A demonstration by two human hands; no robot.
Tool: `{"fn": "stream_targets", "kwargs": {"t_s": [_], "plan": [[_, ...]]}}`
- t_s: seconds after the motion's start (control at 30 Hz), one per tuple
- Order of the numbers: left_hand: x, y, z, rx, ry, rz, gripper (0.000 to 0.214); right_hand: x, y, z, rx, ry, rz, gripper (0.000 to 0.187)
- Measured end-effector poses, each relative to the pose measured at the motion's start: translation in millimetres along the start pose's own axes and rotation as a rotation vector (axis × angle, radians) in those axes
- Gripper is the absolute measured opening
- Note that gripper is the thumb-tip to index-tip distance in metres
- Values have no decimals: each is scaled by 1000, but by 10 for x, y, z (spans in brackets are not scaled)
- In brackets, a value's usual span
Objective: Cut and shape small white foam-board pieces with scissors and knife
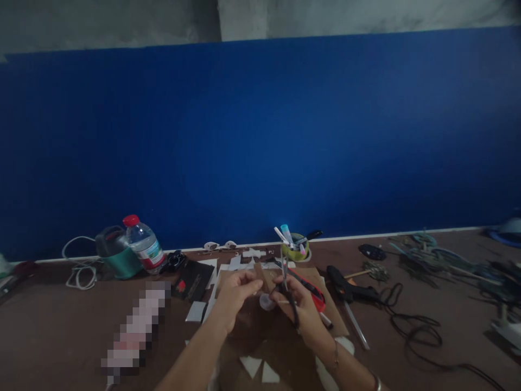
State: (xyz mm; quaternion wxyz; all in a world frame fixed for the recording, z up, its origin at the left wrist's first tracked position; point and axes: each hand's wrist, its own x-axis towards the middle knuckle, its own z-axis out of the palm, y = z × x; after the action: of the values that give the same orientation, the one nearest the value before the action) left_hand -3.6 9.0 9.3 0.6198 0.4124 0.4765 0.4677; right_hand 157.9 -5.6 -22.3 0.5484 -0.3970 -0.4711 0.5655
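My left hand is pinched shut on a small piece I cannot make out, held above a sheet of brown cardboard. My right hand grips a pair of black-handled scissors with the blades pointing up. The two hands are close together, almost touching. A small pale round lid lies between them on the cardboard. White triangular offcuts lie near my forearms.
A water bottle and a teal jug stand at the back left. A green cup of pens stands behind my hands. A black glue gun with its cable lies to the right. Tangled wires fill the far right.
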Motion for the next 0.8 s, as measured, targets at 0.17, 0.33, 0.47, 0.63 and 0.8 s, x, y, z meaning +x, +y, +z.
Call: {"fn": "stream_targets", "kwargs": {"t_s": [0.17,0.33,0.47,0.63,0.8], "plan": [[-19,22,25,-8,-16,34,26,-8,60,-9,-48,-25,-72,40],[-34,7,57,8,-49,32,23,-13,29,-5,-44,-20,-60,43],[-21,-25,46,61,-85,-30,23,-17,-5,-1,-14,-39,-46,43],[9,-48,23,87,-15,4,27,-3,5,-35,-85,12,-71,35],[25,-18,-14,34,9,89,26,42,-52,-105,-293,-122,-49,26]]}}
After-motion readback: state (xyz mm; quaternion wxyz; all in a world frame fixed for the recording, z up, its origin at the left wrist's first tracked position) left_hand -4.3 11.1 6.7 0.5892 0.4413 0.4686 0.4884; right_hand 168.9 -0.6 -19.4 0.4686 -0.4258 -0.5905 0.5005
